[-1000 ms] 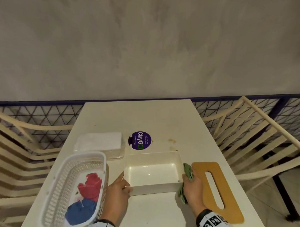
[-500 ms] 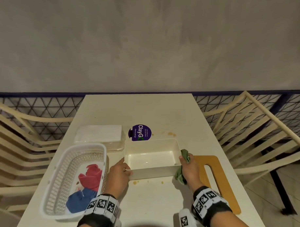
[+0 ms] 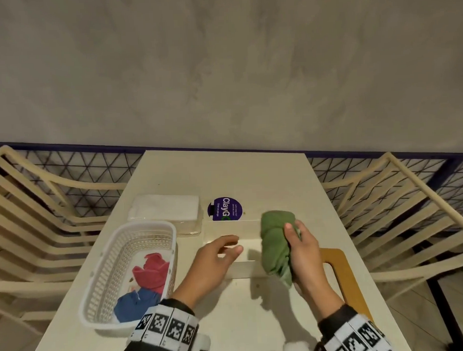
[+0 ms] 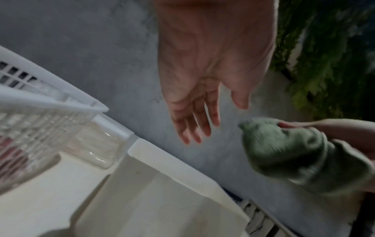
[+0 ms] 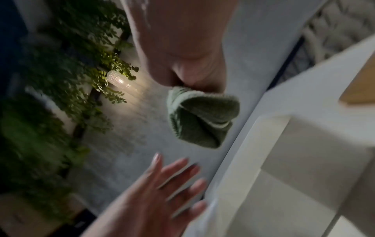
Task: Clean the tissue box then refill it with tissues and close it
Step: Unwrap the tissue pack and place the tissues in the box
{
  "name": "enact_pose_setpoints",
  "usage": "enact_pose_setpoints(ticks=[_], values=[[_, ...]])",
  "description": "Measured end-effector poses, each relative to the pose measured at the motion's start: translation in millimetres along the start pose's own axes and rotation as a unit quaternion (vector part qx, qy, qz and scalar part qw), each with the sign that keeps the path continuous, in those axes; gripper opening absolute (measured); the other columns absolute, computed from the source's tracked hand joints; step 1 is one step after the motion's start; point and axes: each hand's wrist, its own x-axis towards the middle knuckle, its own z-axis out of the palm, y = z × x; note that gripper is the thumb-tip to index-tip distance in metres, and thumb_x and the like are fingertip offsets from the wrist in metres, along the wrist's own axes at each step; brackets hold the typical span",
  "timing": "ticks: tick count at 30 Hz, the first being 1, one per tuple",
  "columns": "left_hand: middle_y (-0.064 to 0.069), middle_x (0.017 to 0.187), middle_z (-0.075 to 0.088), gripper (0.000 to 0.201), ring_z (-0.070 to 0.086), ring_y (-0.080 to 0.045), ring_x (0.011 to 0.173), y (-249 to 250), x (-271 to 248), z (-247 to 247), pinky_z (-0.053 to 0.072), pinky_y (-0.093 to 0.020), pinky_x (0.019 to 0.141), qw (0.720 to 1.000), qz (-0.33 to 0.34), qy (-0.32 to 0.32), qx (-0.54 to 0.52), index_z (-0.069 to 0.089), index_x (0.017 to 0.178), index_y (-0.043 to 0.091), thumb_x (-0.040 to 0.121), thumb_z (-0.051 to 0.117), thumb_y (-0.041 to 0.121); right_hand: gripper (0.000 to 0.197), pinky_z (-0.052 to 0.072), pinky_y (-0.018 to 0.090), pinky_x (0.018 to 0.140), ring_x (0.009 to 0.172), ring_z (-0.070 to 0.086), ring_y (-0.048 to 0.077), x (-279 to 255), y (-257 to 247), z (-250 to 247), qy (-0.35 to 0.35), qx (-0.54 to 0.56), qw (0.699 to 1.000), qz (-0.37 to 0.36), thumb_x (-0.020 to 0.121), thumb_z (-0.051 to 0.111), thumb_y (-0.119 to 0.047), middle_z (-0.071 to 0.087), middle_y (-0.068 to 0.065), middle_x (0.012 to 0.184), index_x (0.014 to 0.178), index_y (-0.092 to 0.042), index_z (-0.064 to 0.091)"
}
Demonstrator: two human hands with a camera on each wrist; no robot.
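white slatted basket (image 3: pixel 105 279) sits left of the left hand, on the counter (image 3: pixel 225 175); red cloth (image 3: pixel 151 270) and blue cloth (image 3: pixel 135 304) lie inside it. beyond the basket, up-left of the left hand: stack of white tissues (image 3: pixel 164 210) on a clear tray. purple round sticker (image 3: pixel 224 208) on the counter just past the box's far wall.

left hand (image 3: pixel 215 257) is above the left part of the tissue box (image 3: pixel 244 269), fingers (image 4: pixel 202 126) straight and spread, palm empty, holding nothing. from the left wrist view it is clear of the box rim, not touching it. thumb points toward the right hand.

tissue box: white, lid off, on the counter under and between both hands. near wall visible below the left fingertips, inside partly hidden by hands and cloth. cannot tell how clean the inside is, frames are blurred.

right hand (image 3: pixel 304 254) grips a bunched green cloth (image 3: pixel 276 242), fingers and thumb curled round it. cloth hangs from the hand over the right part of the box; cannot tell if it touches the box. right wrist view shows the cloth (image 5: pixel 201 118) folded in a wad under the closed fingers.

right of the right hand: wooden lid (image 3: pixel 344 276) with a slot, flat on the counter, partly under the forearm. slatted chairs either side of the counter.
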Motion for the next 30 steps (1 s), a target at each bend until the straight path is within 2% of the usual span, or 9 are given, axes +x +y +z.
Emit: enact_pose_setpoints(ticks=[3,6,9,12,16,20,24,27,30], values=[[0.008,0.106,0.067,0.033,0.065,-0.001,0.097,4.9,-11.2,-9.6,0.053,-0.022,0.084,0.989,-0.026,-0.016,-0.141,0.052,0.120,0.032,0.088,0.057,0.024,0.019,0.056,0.037,0.072,0.081,0.068,0.026,-9.2,0.8,50.1,-0.079,0.113,0.988,0.064,0.099,0.044,-0.017,0.069,0.017,0.095,0.108,-0.005,0.056],[0.000,0.093,0.072,0.035,0.069,-0.009,0.086,-4.2,-29.0,-47.0,0.056,-0.027,0.075,0.966,-0.060,0.113,-0.226,0.061,0.109,0.025,0.081,0.066,0.006,0.014,0.055,0.046,0.082,0.088,0.068,0.032,-12.9,16.8,97.1,-0.117,0.058,0.991,0.037,0.096,0.050,-0.014,0.070,0.018,0.097,0.101,-0.005,0.060],[-0.007,0.089,0.070,0.038,0.067,-0.019,0.084,-23.7,-45.6,-97.3,0.057,-0.027,0.068,0.963,-0.053,0.223,-0.145,0.062,0.100,0.028,0.078,0.067,-0.003,0.013,0.055,0.040,0.082,0.086,0.065,0.030,-17.3,26.0,141.1,-0.184,-0.108,0.976,-0.045,0.088,0.060,-0.008,0.068,0.011,0.094,0.102,-0.008,0.061],[-0.001,0.081,0.066,0.029,0.063,-0.017,0.077,-42.5,-55.9,-135.2,0.049,-0.026,0.059,0.952,-0.063,0.299,0.030,0.055,0.094,0.028,0.078,0.068,0.006,0.034,0.048,0.019,0.056,0.063,0.057,0.012,-27.2,28.6,183.9,-0.251,-0.226,0.933,-0.127,0.084,0.058,0.002,0.060,0.000,0.083,0.110,-0.017,0.050],[-0.005,0.088,0.065,0.013,0.061,-0.023,0.078,-74.8,-56.5,-148.3,0.038,-0.027,0.059,0.940,-0.170,0.206,0.211,0.053,0.097,0.019,0.086,0.055,0.012,0.029,0.048,0.036,0.081,0.093,0.056,0.031,-35.9,45.0,223.1,-0.346,-0.469,0.770,-0.258,0.084,0.048,0.003,0.054,0.017,0.108,0.110,-0.005,0.056],[-0.009,0.119,0.064,0.034,0.059,-0.025,0.106,-104.8,-45.1,-148.3,0.043,-0.027,0.081,0.896,-0.251,-0.106,0.352,0.057,0.119,0.012,0.088,0.047,0.020,0.041,0.046,0.042,0.094,0.108,0.056,0.039,-39.7,67.6,233.9,-0.483,-0.665,0.550,-0.148,0.087,0.052,0.002,0.050,0.020,0.128,0.127,0.001,0.048],[-0.014,0.129,0.058,0.038,0.054,-0.029,0.117,-90.1,-26.6,-153.3,0.041,-0.031,0.094,0.855,-0.245,-0.193,0.414,0.054,0.124,0.007,0.093,0.046,0.028,0.041,0.036,0.046,0.103,0.115,0.049,0.036,-29.1,75.2,243.9,-0.532,-0.738,0.406,-0.086,0.089,0.058,-0.012,0.053,0.020,0.126,0.127,0.000,0.049],[-0.014,0.129,0.057,0.041,0.054,-0.028,0.116,-74.7,-6.4,-168.1,0.041,-0.032,0.091,0.850,-0.251,-0.220,0.409,0.057,0.119,0.005,0.092,0.049,0.035,0.031,0.045,0.038,0.086,0.088,0.049,0.026,-12.5,53.7,245.6,-0.549,-0.722,0.408,-0.106,0.090,0.057,-0.021,0.056,0.016,0.101,0.114,-0.002,0.059],[-0.008,0.137,0.053,0.049,0.051,-0.024,0.121,-54.6,22.8,-193.7,0.040,-0.029,0.095,0.900,-0.218,-0.137,0.353,0.049,0.131,0.013,0.090,0.053,0.038,0.018,0.047,0.030,0.073,0.073,0.054,0.020,20.4,18.3,242.6,-0.514,-0.622,0.577,-0.127,0.086,0.058,-0.012,0.068,0.015,0.086,0.091,0.000,0.070]])
